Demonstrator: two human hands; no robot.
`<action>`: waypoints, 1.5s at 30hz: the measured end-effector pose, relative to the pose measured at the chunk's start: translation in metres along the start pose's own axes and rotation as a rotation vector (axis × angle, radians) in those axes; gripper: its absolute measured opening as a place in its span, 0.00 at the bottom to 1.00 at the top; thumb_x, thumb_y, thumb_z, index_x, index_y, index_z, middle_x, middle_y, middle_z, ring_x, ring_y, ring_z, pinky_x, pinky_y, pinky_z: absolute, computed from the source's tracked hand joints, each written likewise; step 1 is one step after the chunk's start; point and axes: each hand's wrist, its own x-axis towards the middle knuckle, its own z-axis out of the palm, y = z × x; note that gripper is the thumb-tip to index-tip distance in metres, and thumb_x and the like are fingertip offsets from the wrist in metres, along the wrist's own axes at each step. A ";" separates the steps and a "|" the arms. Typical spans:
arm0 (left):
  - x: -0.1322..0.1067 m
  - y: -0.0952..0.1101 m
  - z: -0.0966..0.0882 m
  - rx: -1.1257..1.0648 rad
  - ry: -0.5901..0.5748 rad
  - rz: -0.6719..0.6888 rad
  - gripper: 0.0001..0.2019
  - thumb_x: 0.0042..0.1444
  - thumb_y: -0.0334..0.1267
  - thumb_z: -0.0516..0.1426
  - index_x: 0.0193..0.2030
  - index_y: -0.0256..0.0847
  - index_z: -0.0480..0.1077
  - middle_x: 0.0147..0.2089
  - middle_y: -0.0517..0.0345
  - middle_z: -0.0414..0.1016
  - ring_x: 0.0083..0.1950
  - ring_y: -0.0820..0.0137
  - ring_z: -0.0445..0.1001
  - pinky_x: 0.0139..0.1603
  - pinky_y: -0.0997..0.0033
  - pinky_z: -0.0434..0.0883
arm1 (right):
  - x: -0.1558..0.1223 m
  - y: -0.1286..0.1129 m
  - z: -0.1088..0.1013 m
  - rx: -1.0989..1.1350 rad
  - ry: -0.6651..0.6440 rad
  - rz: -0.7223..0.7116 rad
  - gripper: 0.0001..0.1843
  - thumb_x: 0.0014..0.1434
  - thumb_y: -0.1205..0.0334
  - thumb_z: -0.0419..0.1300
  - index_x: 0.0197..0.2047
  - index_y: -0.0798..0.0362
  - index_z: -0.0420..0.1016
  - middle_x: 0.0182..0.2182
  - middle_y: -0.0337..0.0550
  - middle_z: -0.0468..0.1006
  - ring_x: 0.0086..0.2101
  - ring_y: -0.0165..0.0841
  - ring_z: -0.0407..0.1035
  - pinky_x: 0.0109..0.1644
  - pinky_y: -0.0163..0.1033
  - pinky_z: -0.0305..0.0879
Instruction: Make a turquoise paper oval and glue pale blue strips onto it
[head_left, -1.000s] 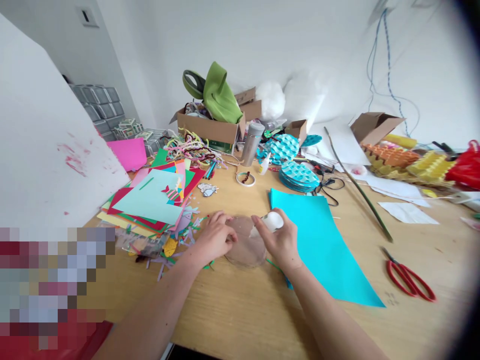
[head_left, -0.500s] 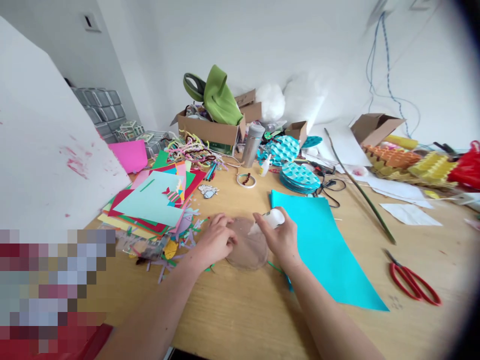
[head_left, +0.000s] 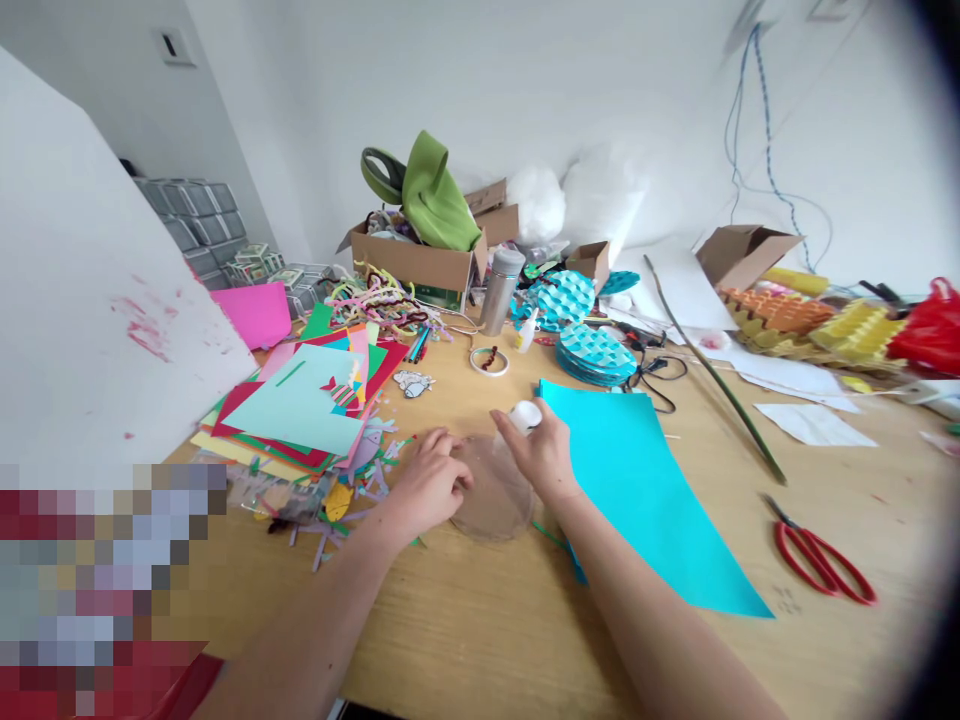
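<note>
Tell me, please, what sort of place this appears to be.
Probably a craft workroom: the wooden table holds a stack of coloured paper, red-handled scissors and a tangle of colourful strands.

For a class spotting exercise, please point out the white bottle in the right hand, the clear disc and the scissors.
White bottle [head_left: 526, 414], head view: on its exposed end.
Clear disc [head_left: 491, 500], head view: on its uncovered middle.
Scissors [head_left: 815, 559], head view: on the red handles.
</note>
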 end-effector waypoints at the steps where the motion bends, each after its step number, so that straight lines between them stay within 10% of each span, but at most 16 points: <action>1: 0.000 0.000 0.000 0.000 0.001 0.000 0.14 0.49 0.24 0.58 0.35 0.46 0.81 0.58 0.51 0.69 0.68 0.54 0.56 0.68 0.52 0.57 | 0.002 -0.001 0.003 -0.003 -0.024 -0.004 0.24 0.56 0.38 0.58 0.25 0.48 0.56 0.18 0.33 0.63 0.20 0.29 0.55 0.25 0.36 0.51; 9: -0.001 0.002 -0.002 0.009 0.019 -0.007 0.13 0.49 0.25 0.59 0.36 0.46 0.81 0.44 0.50 0.70 0.54 0.58 0.65 0.58 0.58 0.65 | 0.011 0.003 0.021 -0.023 -0.063 0.001 0.23 0.56 0.39 0.58 0.26 0.48 0.55 0.18 0.33 0.62 0.20 0.29 0.54 0.26 0.36 0.49; 24: -0.002 0.010 0.003 0.113 0.010 -0.047 0.14 0.53 0.25 0.58 0.37 0.46 0.81 0.37 0.51 0.74 0.49 0.58 0.67 0.54 0.59 0.63 | -0.004 0.020 -0.014 -0.088 -0.005 0.017 0.23 0.57 0.40 0.58 0.25 0.47 0.55 0.18 0.33 0.62 0.20 0.29 0.54 0.26 0.37 0.51; 34: -0.003 0.015 0.001 0.115 -0.032 -0.071 0.13 0.54 0.25 0.57 0.38 0.43 0.80 0.38 0.51 0.77 0.49 0.58 0.69 0.52 0.60 0.65 | 0.020 -0.004 0.030 -0.104 -0.044 -0.067 0.21 0.58 0.42 0.57 0.26 0.47 0.57 0.20 0.37 0.68 0.21 0.32 0.63 0.26 0.36 0.52; 45: -0.003 0.015 0.001 0.093 -0.041 -0.072 0.14 0.54 0.24 0.56 0.40 0.42 0.80 0.38 0.52 0.78 0.50 0.58 0.69 0.53 0.61 0.66 | 0.029 0.010 0.028 -0.161 -0.074 -0.043 0.19 0.56 0.44 0.60 0.27 0.48 0.57 0.21 0.38 0.69 0.22 0.33 0.63 0.28 0.36 0.53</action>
